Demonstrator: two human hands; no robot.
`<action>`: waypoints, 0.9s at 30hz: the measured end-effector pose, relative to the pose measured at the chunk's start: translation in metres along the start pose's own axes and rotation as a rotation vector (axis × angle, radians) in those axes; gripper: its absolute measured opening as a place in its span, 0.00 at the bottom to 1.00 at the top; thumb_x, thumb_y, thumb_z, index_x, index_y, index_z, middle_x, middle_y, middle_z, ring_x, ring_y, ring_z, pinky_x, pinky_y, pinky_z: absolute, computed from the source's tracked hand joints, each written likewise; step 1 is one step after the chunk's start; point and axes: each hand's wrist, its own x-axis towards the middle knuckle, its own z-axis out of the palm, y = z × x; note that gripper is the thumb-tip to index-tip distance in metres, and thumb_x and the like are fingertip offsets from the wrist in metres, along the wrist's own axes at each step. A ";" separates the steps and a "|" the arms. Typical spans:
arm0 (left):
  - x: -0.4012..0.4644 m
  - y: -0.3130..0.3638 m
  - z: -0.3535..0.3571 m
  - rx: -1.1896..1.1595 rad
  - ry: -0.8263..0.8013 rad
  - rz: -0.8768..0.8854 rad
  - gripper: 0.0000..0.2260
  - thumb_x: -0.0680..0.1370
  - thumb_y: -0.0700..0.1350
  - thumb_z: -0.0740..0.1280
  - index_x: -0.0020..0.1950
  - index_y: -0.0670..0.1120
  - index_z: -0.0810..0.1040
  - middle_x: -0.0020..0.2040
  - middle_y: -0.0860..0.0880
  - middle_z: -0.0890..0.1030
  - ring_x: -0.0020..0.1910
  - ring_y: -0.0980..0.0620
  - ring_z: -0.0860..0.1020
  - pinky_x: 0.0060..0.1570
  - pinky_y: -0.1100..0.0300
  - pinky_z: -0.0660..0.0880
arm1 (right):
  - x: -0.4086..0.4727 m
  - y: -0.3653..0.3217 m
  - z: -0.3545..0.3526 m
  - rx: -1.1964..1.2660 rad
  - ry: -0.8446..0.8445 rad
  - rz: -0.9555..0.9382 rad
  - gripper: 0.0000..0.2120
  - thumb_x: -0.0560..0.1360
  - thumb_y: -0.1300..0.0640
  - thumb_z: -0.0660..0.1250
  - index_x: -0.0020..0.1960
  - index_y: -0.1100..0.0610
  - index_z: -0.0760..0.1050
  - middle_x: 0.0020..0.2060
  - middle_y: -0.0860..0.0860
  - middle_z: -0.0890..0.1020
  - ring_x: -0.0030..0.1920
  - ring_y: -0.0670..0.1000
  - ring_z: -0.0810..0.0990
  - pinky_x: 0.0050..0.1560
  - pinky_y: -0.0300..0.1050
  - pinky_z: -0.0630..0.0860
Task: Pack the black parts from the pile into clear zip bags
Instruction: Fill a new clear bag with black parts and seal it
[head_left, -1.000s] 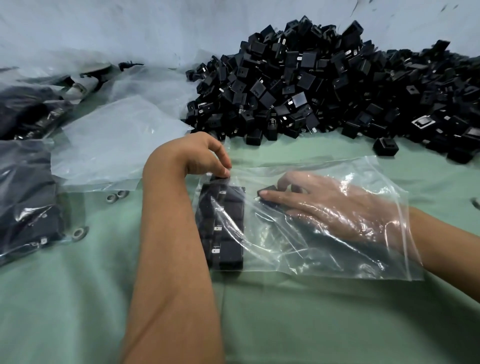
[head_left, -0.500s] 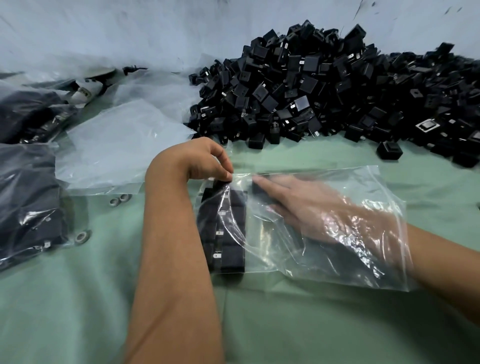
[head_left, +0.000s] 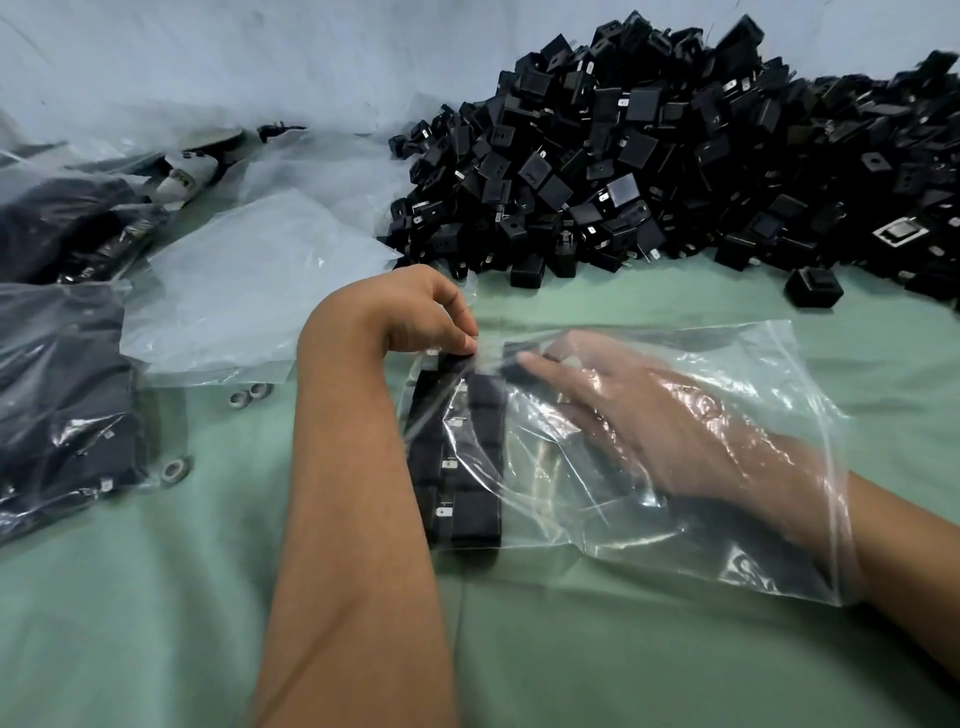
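Head view looks down on a pale green cloth (head_left: 156, 623) that covers the work surface, with a light blue sheet (head_left: 260, 57) rising behind it. At one o'clock a big pile (head_left: 675, 156) of black parts sits on the cloth, a few strays lying just in front of it. At ten o'clock lie empty bags (head_left: 249, 291), flat and overlapping; at nine o'clock filled bags (head_left: 62, 405) of dark parts rest at the edge — three small metal rings (head_left: 249, 395) lie on the cloth beside them.

At centre a clear bag (head_left: 701, 467) lies flat, its mouth toward three o'clock. The right hand (head_left: 665, 426) is inside it up to the wrist, fingers straight and reaching toward nine o'clock, their tips on one black part (head_left: 519, 364) at the top of a second column. Beside that part a row (head_left: 462, 457) of parts is stacked along the bag's closed end. The left hand (head_left: 426, 317) is bent at the wrist, fingers curled, pinching the bag's plastic at its top corner, right above the row.

No writing can be read on the bags or parts.
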 end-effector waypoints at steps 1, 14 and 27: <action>0.000 0.000 0.000 0.000 -0.001 0.001 0.05 0.74 0.41 0.78 0.43 0.50 0.85 0.44 0.50 0.85 0.46 0.52 0.81 0.45 0.58 0.73 | 0.000 0.001 0.002 0.020 -0.004 -0.003 0.13 0.83 0.53 0.64 0.57 0.62 0.78 0.52 0.56 0.82 0.45 0.56 0.82 0.41 0.36 0.79; 0.001 0.002 0.001 0.004 0.001 0.003 0.07 0.78 0.38 0.73 0.43 0.49 0.84 0.44 0.50 0.83 0.44 0.54 0.79 0.40 0.60 0.71 | 0.002 0.014 0.001 -0.606 0.024 -0.380 0.14 0.83 0.50 0.64 0.48 0.29 0.79 0.47 0.29 0.81 0.51 0.31 0.79 0.45 0.20 0.72; -0.002 0.001 -0.001 -0.021 0.029 0.011 0.03 0.76 0.40 0.75 0.44 0.47 0.85 0.42 0.50 0.84 0.43 0.54 0.79 0.40 0.60 0.71 | -0.004 -0.027 -0.016 -0.856 -0.284 -0.070 0.25 0.88 0.59 0.47 0.79 0.45 0.42 0.81 0.41 0.56 0.63 0.34 0.61 0.58 0.22 0.58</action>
